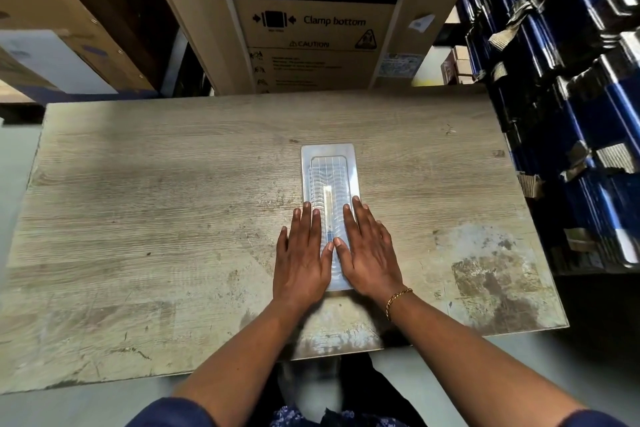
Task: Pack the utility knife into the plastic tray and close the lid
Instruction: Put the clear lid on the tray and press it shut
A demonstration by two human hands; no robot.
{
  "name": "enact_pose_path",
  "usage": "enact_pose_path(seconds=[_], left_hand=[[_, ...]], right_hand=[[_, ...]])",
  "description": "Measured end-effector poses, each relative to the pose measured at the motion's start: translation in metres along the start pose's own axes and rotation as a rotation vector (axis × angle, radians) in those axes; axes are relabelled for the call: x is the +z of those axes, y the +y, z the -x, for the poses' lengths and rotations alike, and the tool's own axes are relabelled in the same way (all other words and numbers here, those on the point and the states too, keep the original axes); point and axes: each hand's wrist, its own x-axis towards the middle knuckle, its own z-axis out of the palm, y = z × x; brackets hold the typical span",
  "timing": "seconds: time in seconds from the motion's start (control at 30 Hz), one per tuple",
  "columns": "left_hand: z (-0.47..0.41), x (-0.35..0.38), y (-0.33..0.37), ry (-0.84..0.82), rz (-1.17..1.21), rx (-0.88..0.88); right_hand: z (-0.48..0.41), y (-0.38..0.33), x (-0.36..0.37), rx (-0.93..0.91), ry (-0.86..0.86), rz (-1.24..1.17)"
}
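A long clear plastic tray point(329, 163) lies on the wooden table point(156, 201), its lid down over it. Through the ribbed lid I make out the utility knife point(328, 208) as a pale strip with a blue part, lying lengthwise inside. My left hand point(301, 253) rests flat on the tray's near left side, fingers straight and together. My right hand point(369, 250), with a gold bracelet on the wrist, lies flat on the near right side. Both palms press on the lid and hide the tray's near end. Neither hand grips anything.
A large cardboard washing machine box point(308, 17) stands behind the table's far edge. Stacked blue crates point(571, 97) rise close along the right side. More cardboard boxes point(52, 28) sit at the left rear. The table's near edge is just in front of my body.
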Motion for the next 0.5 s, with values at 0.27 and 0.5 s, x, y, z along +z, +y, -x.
enact_pose_path(seconds=[0.27,0.5], left_hand=[[-0.010,-0.012,-0.003,0.046,-0.007,0.041],[-0.054,-0.024,-0.003,0.045,-0.062,0.040]], right_hand=[[-0.010,0.000,-0.013,-0.024,0.012,0.027],[-0.052,-0.001,-0.027,-0.044,0.009,0.066]])
